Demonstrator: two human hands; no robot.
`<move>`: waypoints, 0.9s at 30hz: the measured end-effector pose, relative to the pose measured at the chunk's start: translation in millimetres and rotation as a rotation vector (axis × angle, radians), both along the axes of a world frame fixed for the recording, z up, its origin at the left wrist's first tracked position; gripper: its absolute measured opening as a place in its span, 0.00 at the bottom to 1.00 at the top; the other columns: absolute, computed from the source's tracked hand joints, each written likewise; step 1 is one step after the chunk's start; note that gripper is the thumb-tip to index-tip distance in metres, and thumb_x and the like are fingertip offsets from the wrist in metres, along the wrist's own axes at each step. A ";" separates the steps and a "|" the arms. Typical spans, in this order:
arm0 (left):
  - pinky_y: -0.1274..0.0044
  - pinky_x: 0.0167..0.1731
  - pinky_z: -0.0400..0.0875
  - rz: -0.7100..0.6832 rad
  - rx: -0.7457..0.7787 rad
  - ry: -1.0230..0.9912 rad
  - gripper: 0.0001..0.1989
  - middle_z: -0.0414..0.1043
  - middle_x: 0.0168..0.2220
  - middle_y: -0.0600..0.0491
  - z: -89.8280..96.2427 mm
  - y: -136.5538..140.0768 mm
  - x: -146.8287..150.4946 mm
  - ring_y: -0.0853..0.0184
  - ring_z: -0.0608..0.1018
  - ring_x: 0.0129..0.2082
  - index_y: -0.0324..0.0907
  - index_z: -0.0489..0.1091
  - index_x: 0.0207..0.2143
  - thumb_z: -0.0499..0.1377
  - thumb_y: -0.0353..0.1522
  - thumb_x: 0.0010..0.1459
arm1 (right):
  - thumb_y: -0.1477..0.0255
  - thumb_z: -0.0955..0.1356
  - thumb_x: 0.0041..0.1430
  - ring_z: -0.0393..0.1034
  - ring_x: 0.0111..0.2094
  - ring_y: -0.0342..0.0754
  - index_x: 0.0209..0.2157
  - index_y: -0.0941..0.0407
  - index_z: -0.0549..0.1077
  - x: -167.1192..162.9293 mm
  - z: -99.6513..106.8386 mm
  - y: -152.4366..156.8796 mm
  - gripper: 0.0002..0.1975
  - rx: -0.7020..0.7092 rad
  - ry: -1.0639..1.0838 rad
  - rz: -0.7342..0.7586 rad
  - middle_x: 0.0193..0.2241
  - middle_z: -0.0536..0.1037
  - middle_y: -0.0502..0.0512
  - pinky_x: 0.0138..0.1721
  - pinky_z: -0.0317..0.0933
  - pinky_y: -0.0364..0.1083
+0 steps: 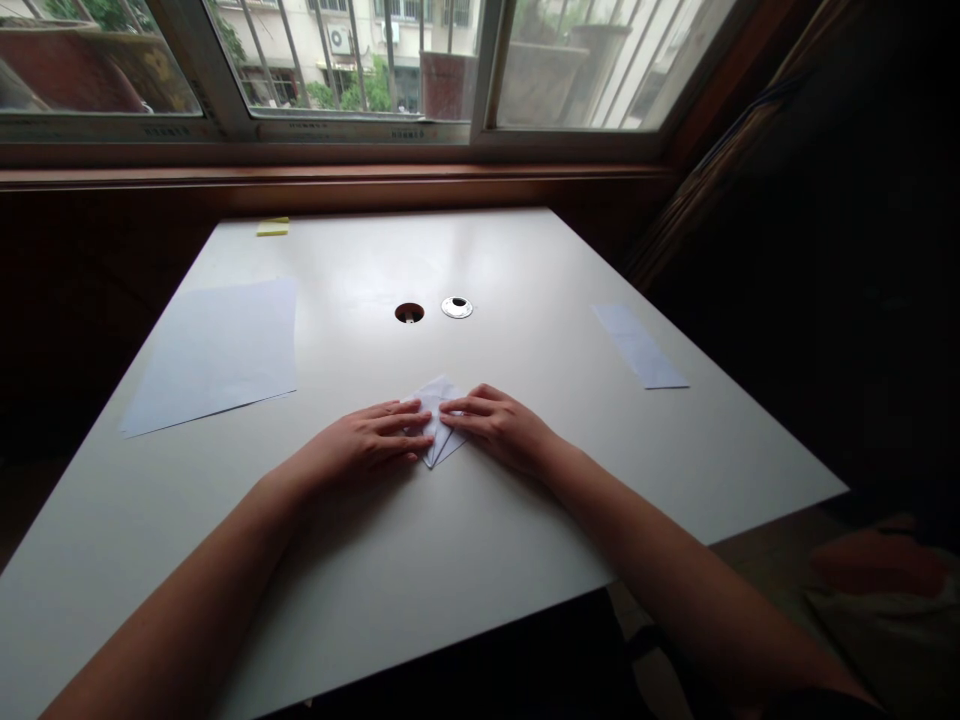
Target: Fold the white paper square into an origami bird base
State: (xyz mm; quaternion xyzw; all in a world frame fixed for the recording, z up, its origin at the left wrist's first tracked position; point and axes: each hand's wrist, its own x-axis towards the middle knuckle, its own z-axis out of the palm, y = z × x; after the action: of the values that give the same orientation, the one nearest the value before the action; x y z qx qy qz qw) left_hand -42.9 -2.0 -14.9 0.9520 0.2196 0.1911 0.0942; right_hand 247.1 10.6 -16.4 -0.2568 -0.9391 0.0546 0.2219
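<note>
A small white folded paper [436, 458] lies on the table between my hands, its outline roughly a diamond with creased flaps meeting near the middle. My left hand [379, 432] rests over its left side, fingers stretched out and slightly spread, pressing it flat. From the right, my right hand [499, 420] has its fingertips drawn together at a flap on the paper's right half. The thumb of that hand is mostly hidden. Parts of the paper's left and right corners are covered by fingers.
White sheets [217, 350] lie at the left of the white table [360, 610], and a narrow paper strip [640, 346] at the right. A yellow sticky-note pad [273, 227] sits at the far left edge. Behind the paper are a round cable hole [409, 313] and its cover [457, 308].
</note>
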 end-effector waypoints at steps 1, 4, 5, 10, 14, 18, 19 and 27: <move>0.65 0.66 0.60 -0.002 -0.002 0.011 0.20 0.67 0.61 0.55 -0.1 -0.2 0.0 0.61 0.66 0.64 0.54 0.67 0.60 0.56 0.35 0.66 | 0.78 0.64 0.66 0.68 0.47 0.49 0.57 0.49 0.72 0.3 -0.2 0.2 0.20 -0.003 0.003 0.002 0.53 0.77 0.53 0.52 0.69 0.52; 0.63 0.67 0.58 0.008 0.011 0.055 0.21 0.64 0.63 0.55 -1.5 -1.1 1.1 0.60 0.64 0.65 0.54 0.65 0.61 0.56 0.35 0.67 | 0.77 0.64 0.66 0.67 0.48 0.50 0.57 0.50 0.72 0.4 -1.2 0.2 0.20 -0.007 0.003 -0.004 0.54 0.76 0.54 0.52 0.69 0.52; 0.63 0.67 0.58 0.012 0.018 0.066 0.21 0.64 0.63 0.55 -1.9 -1.5 1.6 0.60 0.64 0.65 0.54 0.65 0.61 0.56 0.35 0.67 | 0.77 0.64 0.66 0.67 0.48 0.50 0.57 0.50 0.72 0.3 -1.6 0.1 0.19 -0.006 0.000 -0.007 0.54 0.76 0.54 0.52 0.69 0.52; 0.62 0.67 0.58 0.020 0.029 0.068 0.21 0.64 0.64 0.54 -0.2 -4.4 4.5 0.60 0.65 0.65 0.54 0.65 0.61 0.56 0.36 0.67 | 0.77 0.64 0.66 0.67 0.48 0.51 0.57 0.50 0.72 -0.1 -2.5 -0.7 0.20 -0.004 -0.013 -0.025 0.52 0.76 0.56 0.51 0.69 0.53; 0.61 0.67 0.58 0.022 0.024 0.071 0.21 0.64 0.64 0.54 4.3 -7.9 6.2 0.58 0.64 0.66 0.54 0.66 0.61 0.57 0.36 0.66 | 0.76 0.65 0.66 0.66 0.47 0.51 0.57 0.49 0.72 0.4 -3.1 -0.6 0.20 -0.002 -0.011 -0.033 0.51 0.76 0.57 0.50 0.70 0.52; 0.63 0.65 0.62 -0.012 0.021 0.087 0.19 0.65 0.63 0.54 9.0 -11.6 7.3 0.58 0.65 0.65 0.54 0.69 0.58 0.57 0.35 0.65 | 0.74 0.65 0.66 0.66 0.47 0.51 0.56 0.48 0.73 0.8 -4.5 0.3 0.18 -0.001 0.003 -0.032 0.51 0.76 0.56 0.49 0.70 0.52; 0.63 0.65 0.62 -0.018 0.014 0.100 0.19 0.66 0.62 0.55 10.4 -12.4 7.5 0.58 0.65 0.65 0.54 0.70 0.58 0.57 0.35 0.65 | 0.74 0.65 0.67 0.66 0.47 0.51 0.56 0.48 0.73 0.8 -4.7 0.5 0.18 -0.001 0.004 -0.034 0.51 0.76 0.56 0.49 0.70 0.52; 0.62 0.65 0.63 -0.062 -0.087 0.111 0.16 0.65 0.62 0.57 22.2 -13.5 5.3 0.59 0.64 0.66 0.55 0.72 0.54 0.57 0.36 0.65 | 0.73 0.64 0.67 0.66 0.48 0.51 0.55 0.49 0.73 0.9 -2.3 -0.1 0.17 -0.015 0.001 -0.029 0.51 0.76 0.56 0.50 0.70 0.53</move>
State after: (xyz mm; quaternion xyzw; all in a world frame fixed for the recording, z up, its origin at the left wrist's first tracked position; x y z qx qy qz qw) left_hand -37.6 -15.5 7.3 0.9625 0.2030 0.1253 0.1292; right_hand 248.0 10.5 -18.7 -0.2721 -0.9347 0.0582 0.2210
